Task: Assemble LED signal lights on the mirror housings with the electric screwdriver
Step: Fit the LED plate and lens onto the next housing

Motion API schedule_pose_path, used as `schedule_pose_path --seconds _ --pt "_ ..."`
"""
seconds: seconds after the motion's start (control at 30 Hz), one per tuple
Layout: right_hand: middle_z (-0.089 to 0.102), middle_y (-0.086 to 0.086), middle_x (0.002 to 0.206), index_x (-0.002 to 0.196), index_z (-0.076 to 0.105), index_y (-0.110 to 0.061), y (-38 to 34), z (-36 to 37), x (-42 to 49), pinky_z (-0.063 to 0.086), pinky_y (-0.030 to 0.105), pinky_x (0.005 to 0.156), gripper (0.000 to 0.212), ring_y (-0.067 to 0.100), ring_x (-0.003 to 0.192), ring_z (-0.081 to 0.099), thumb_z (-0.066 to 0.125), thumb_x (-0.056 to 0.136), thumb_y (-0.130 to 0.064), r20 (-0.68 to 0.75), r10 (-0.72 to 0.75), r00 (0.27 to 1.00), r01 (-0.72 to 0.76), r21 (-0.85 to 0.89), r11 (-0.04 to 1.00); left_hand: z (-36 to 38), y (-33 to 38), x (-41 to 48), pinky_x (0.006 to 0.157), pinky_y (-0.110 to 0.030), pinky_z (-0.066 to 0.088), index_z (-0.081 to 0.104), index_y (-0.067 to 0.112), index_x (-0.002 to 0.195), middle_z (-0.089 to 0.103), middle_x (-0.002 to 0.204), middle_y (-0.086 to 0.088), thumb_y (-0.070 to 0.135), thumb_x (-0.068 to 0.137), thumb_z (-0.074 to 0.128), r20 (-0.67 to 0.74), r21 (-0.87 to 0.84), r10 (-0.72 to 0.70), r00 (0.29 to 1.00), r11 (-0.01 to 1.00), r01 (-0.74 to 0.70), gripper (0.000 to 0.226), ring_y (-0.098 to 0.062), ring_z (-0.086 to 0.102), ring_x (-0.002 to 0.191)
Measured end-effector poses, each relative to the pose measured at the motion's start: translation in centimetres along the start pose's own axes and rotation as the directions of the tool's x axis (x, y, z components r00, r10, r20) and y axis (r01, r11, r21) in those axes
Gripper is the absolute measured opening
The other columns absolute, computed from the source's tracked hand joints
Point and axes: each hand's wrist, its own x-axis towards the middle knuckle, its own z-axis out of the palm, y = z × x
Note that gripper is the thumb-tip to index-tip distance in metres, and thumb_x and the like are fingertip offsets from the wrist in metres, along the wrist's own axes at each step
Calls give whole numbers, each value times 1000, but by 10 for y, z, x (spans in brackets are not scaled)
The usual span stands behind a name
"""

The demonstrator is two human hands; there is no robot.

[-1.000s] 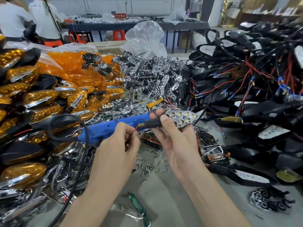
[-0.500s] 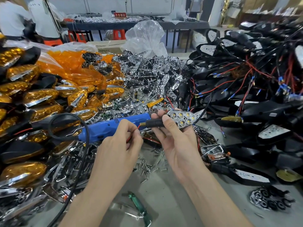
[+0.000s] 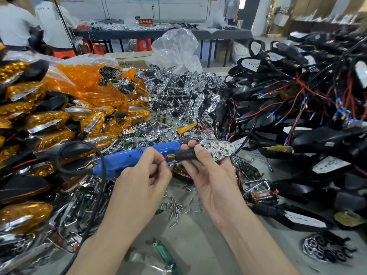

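Note:
My right hand [image 3: 210, 173] grips an LED signal light [image 3: 217, 150] by its black stem, the chrome reflector with several lit yellow LEDs facing up. My left hand [image 3: 143, 179] pinches the thin red wire [image 3: 158, 167] that leaves the stem's brass threaded end. A blue electric screwdriver [image 3: 137, 157] lies on the bench just behind both hands, untouched, its black cable [image 3: 95, 187] looping down to the left. Loose screws [image 3: 176, 207] are scattered on the grey bench below the hands.
Amber-lensed lights [image 3: 39, 124] are heaped at left, chrome reflectors [image 3: 184, 96] at centre back, black housings with red wires [image 3: 309, 116] at right. A green-handled tool [image 3: 164, 253] lies near the front edge. People stand at a far table [image 3: 158, 33].
Both hands have stayed almost in place. The left fingers have drawn the red wire slightly further out from the stem.

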Motion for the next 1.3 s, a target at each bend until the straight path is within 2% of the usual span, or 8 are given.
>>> schedule_pose_path --seconds 0.07,0.23,0.43,0.63,0.8,1.0,1.13,1.3 --pt "77 12 106 129 53 0 -2 0 2 61 30 81 52 25 105 74 71 82 -10 -2 -15 1000 15 0 1000 0 3 0 47 -22 42 46 25 81 60 57 17 29 92 53 -12 -3 -1 1000 1000 1 14 -1 55 45" --pt "76 15 109 109 57 -8 -5 -1 4 61 32 81 29 28 106 74 71 84 -8 -1 -37 999 37 4 999 0 9 2 48 -40 52 52 29 87 63 62 17 40 92 53 -46 36 12 999 999 -10 12 -7 60 48" --pt "77 16 107 101 51 -12 -5 -2 3 61 34 84 26 28 107 74 71 84 -8 -9 -29 1000 28 -16 999 -2 9 2 45 -41 51 48 31 84 61 55 16 51 91 48 -57 130 47 997 991 -39 21 -3 61 51" --pt "76 19 108 107 54 -4 -5 0 4 62 35 80 33 31 104 75 72 80 -6 -42 -10 999 12 36 999 -2 6 1 45 -32 43 42 33 84 57 59 19 53 89 44 -28 168 51 998 985 -45 21 -5 56 52" --pt "76 14 106 125 57 0 -4 1 4 62 34 80 48 28 103 75 71 80 -7 -43 31 999 -29 37 999 -2 5 1 46 -37 47 44 31 84 56 54 13 41 89 51 -12 176 49 999 983 -46 14 -7 54 50" --pt "77 17 108 118 54 -6 -5 0 3 62 40 88 45 30 105 75 73 78 -7 -57 62 996 -61 19 998 -4 1 1 46 -40 44 46 31 83 57 55 10 40 90 50 23 142 41 999 989 -44 13 -12 54 50" --pt "77 14 106 119 56 -7 -4 0 3 61 41 90 46 28 104 75 73 77 -9 -48 63 997 -64 -11 998 -4 0 2 45 -36 41 46 30 82 56 54 9 39 90 50 47 141 31 998 989 -37 13 -12 55 52" --pt "78 12 104 118 56 -6 -4 2 3 63 36 83 44 26 101 76 73 76 -10 -55 73 996 -75 -32 997 -4 -1 2 46 -39 44 45 30 82 57 55 8 38 90 51 59 128 22 998 991 -29 13 -13 56 53"
